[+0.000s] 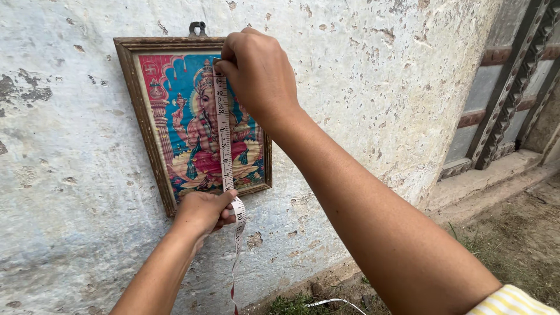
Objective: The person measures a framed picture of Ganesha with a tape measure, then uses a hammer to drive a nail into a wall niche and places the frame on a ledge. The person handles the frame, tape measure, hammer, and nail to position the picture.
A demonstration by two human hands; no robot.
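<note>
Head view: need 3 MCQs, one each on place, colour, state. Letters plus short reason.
1. Where does the right hand pin the measuring tape?
A. at the top edge of the framed picture
B. at the bottom edge
C. on the bare wall left of the frame

2. What colour is the frame?
A. white
B. brown, wood-like
C. blue

3. How does the tape run between the two hands?
A. coiled in a roll
B. stretched flat across, side to side
C. stretched straight down the picture, slack end hanging below the left hand

Answers:
1 A, the right hand presses the tape's end by the frame's top edge.
2 B, the border is brown against the pale wall.
3 C, the tape is taut from top to bottom edge, and the loose part dangles under the left hand.
</note>
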